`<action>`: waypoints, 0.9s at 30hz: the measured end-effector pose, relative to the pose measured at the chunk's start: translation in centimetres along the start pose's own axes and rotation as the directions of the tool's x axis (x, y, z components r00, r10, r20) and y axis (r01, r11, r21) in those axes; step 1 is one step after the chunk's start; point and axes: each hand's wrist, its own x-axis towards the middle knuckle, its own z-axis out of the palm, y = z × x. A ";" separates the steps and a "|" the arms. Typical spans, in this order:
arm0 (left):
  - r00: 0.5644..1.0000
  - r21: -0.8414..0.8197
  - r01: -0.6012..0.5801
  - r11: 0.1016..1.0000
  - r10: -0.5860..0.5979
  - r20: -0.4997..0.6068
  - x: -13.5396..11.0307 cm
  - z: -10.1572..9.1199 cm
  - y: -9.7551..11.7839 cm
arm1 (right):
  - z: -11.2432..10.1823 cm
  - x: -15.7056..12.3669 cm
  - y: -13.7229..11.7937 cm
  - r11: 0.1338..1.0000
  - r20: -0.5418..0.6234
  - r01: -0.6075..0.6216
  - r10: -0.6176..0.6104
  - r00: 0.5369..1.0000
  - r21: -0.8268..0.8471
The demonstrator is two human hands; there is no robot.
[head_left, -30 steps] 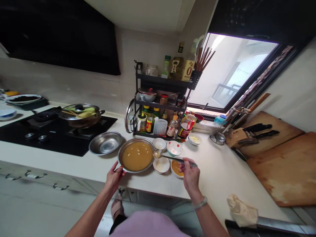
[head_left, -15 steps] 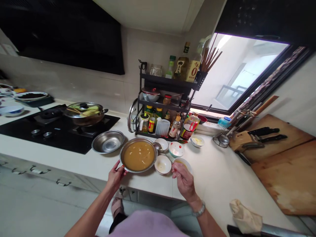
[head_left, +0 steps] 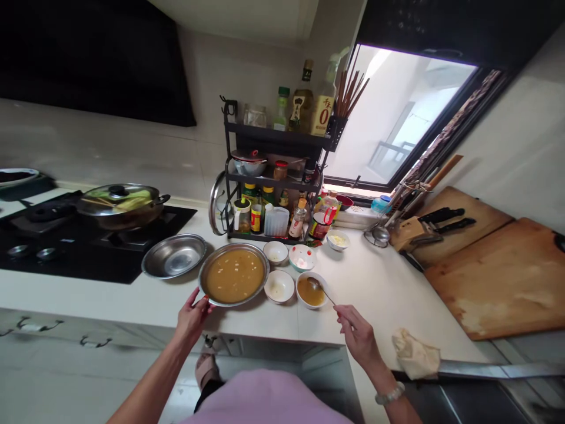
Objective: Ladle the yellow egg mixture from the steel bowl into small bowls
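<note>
My left hand [head_left: 194, 315] grips the near left rim of a metal basin [head_left: 266, 268] filled with brown liquid, in which small pale bits float. With my right hand [head_left: 356, 331] I pinch the handle of a metal spoon [head_left: 325, 293]. Its bowl end dips into a small white bowl [head_left: 326, 301] of similar brown liquid. Left of that bowl sits another white bowl [head_left: 279, 287] with a little residue. Behind them are a small bowl [head_left: 276, 252] and a red-dotted bowl [head_left: 302, 257] holding something pale.
An unfilled metal basin [head_left: 175, 257] sits left, beside the stove [head_left: 75, 259] with a lidded pan [head_left: 123, 218]. A black rack [head_left: 273, 182] of bottles stands behind. Right are a knife block [head_left: 408, 234], cutting boards [head_left: 494, 282] and a cloth [head_left: 415, 353].
My right hand has swung right, bringing the spoon from the basin's right rim into the small bowl of brown liquid. My left hand stays on the basin. The whole view has shifted right.
</note>
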 end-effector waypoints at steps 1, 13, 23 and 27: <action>1.000 0.001 -0.001 1.000 0.001 0.002 -0.1 0.0 0.1 | 0.0 -0.2 0.0 1.000 -0.001 -0.016 0.016 1.000 -0.014; 1.000 0.008 -0.006 1.000 0.006 -0.013 0.0 0.0 -0.1 | 0.0 -0.2 0.1 0.957 -0.286 -0.247 0.282 0.916 0.155; 1.000 0.015 -0.006 1.000 0.006 -0.019 -0.1 0.1 0.0 | 0.2 -1.2 1.4 0.964 -0.224 -0.221 0.251 0.942 0.149; 1.000 0.017 -0.008 1.000 0.008 -0.009 -0.1 0.1 0.0 | 0.9 -1.3 1.8 0.885 -0.338 -0.348 0.444 0.830 0.309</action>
